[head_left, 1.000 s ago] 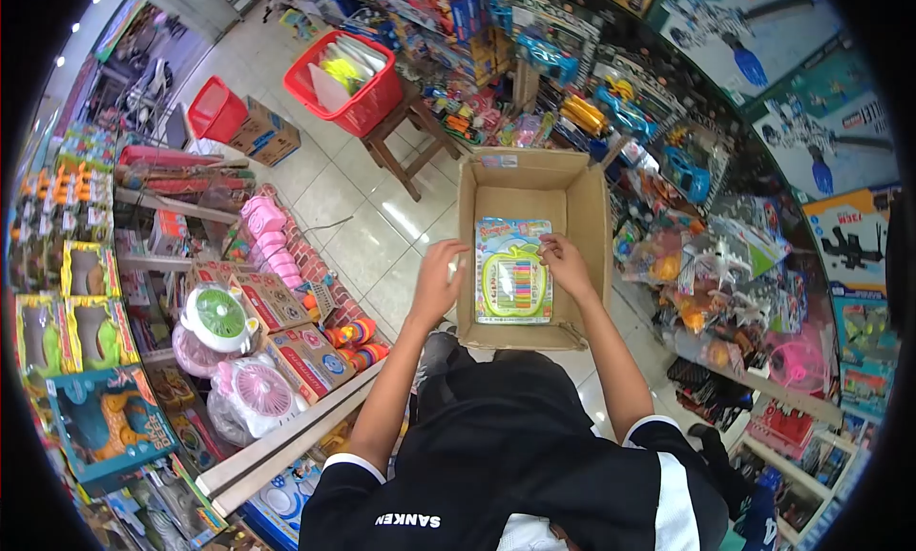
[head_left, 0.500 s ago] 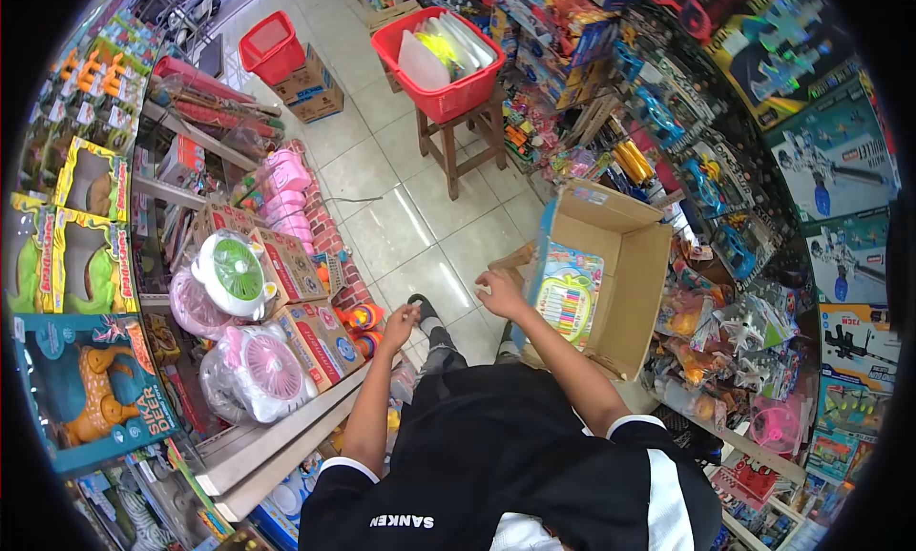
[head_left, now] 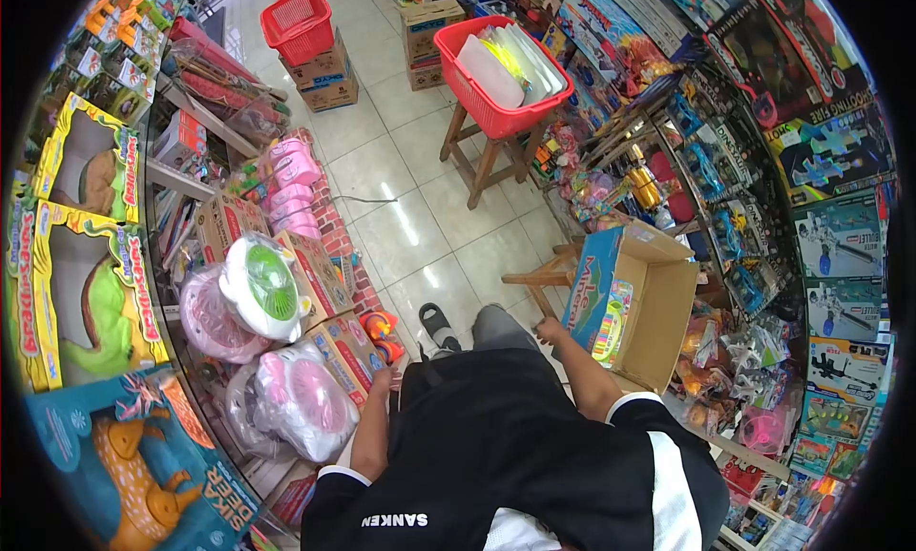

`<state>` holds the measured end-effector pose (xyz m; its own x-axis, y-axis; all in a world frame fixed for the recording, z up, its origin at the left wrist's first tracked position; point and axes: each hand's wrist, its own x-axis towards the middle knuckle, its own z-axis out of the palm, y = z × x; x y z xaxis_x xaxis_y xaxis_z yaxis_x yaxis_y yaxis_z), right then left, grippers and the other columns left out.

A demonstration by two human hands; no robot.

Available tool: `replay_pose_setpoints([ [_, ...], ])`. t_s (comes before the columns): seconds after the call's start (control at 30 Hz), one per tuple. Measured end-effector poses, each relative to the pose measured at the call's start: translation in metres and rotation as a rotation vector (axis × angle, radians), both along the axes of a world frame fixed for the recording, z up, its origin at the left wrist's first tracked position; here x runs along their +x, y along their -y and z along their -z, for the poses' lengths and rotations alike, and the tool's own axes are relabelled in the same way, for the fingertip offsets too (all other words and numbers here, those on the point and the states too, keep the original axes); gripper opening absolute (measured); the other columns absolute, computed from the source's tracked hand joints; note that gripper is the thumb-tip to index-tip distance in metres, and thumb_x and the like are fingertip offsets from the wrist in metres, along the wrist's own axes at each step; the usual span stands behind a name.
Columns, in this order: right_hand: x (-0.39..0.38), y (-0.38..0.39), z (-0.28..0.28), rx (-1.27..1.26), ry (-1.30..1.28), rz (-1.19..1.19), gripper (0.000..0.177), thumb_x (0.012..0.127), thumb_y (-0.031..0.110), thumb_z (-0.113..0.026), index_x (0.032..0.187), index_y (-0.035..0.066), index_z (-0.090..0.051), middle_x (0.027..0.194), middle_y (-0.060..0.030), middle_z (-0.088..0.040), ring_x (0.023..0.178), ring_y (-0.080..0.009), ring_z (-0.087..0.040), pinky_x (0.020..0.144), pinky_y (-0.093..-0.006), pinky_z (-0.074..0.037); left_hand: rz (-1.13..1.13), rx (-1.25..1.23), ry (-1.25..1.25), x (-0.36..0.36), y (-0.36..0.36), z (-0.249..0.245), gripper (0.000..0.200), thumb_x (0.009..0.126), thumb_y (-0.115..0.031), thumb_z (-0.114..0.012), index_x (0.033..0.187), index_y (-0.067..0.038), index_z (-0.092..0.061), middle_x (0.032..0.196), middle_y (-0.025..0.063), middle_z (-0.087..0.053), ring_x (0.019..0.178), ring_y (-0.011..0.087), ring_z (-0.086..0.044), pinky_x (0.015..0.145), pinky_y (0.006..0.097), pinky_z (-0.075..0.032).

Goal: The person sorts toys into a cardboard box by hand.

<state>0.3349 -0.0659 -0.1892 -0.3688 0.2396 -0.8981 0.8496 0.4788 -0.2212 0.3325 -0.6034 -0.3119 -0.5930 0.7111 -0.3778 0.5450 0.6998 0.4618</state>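
Observation:
My left hand (head_left: 385, 378) hangs low by the left side of my black shirt (head_left: 496, 427), its fingers partly hidden, close to the printed cardboard cartons (head_left: 345, 353) and an orange-and-blue toy (head_left: 380, 324). My right hand (head_left: 551, 331) is loosely bent with the fingers a little apart, and nothing shows in it. Just right of it stands an open cardboard box (head_left: 658, 308) with a blue printed side, resting by a wooden stool (head_left: 541, 276). Inside the box lies a colorful toy pack (head_left: 613, 324).
A red basket (head_left: 501, 120) of clear and yellow plastic items sits on another wooden stool (head_left: 489, 169). Farther back, a red basket (head_left: 298, 26) tops cartons (head_left: 324, 79). Bagged toy fans (head_left: 262, 279) and a boxed deer toy (head_left: 143, 465) line the left; packed toys (head_left: 754, 332) crowd the right.
Both hands have drawn back toward my body, the left one down beside the shirt. The view has shifted, so the box and the basket on the stool appear farther right.

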Motion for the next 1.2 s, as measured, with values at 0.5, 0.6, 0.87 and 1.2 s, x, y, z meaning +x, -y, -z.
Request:
replay_pose_setpoints([
  [0.5, -0.132, -0.028, 0.051, -0.16, 0.057, 0.248, 0.033, 0.088, 0.025, -0.061, 0.11, 0.001, -0.066, 0.093, -0.0179, -0.07, 0.066, -0.0257, -0.069, 0.059, -0.0408, -0.055, -1.262, 0.304, 0.856, -0.221, -0.077, -0.062, 0.029, 0.09, -0.029, -0.054, 0.073, -0.007, -0.063, 0.065, 0.0047, -0.061, 0.059, 0.0168, -0.059, 0.047, 0.0329, -0.043],
  [0.6, -0.208, -0.048, 0.039, -0.154, 0.085, 0.058, 0.031, 0.088, 0.024, -0.06, 0.107, 0.0, -0.066, 0.093, -0.0187, -0.07, 0.065, -0.0262, -0.068, 0.056, -0.0387, -0.054, -1.127, 0.485, 0.97, -0.268, -0.038, -0.009, 0.026, 0.093, -0.021, -0.056, 0.085, 0.0, -0.07, 0.077, 0.0078, -0.066, 0.063, 0.019, -0.063, 0.058, 0.0336, -0.052],
  [0.87, -0.396, -0.144, 0.015, 0.535, -0.864, 0.69, 0.021, 0.09, 0.021, -0.06, 0.093, 0.001, -0.063, 0.082, -0.0098, -0.068, 0.077, -0.0224, -0.064, 0.069, -0.0339, -0.05, -0.998, -0.034, 0.445, -0.482, -0.086, -0.032, 0.027, 0.089, -0.019, -0.054, 0.098, 0.003, -0.067, 0.086, 0.0139, -0.068, 0.075, 0.0243, -0.065, 0.063, 0.0401, -0.052],
  [1.2, -0.572, -0.123, -0.217, 0.827, -1.422, 0.333, 0.017, 0.078, 0.008, -0.063, 0.094, 0.005, -0.065, 0.091, -0.0105, -0.06, 0.093, -0.0284, -0.056, 0.082, -0.0417, -0.043, -0.446, 0.723, 0.195, -0.727, -0.383, -0.269, 0.021, 0.096, -0.017, -0.059, 0.11, -0.002, -0.062, 0.097, 0.0077, -0.065, 0.089, 0.0156, -0.062, 0.076, 0.0294, -0.049],
])
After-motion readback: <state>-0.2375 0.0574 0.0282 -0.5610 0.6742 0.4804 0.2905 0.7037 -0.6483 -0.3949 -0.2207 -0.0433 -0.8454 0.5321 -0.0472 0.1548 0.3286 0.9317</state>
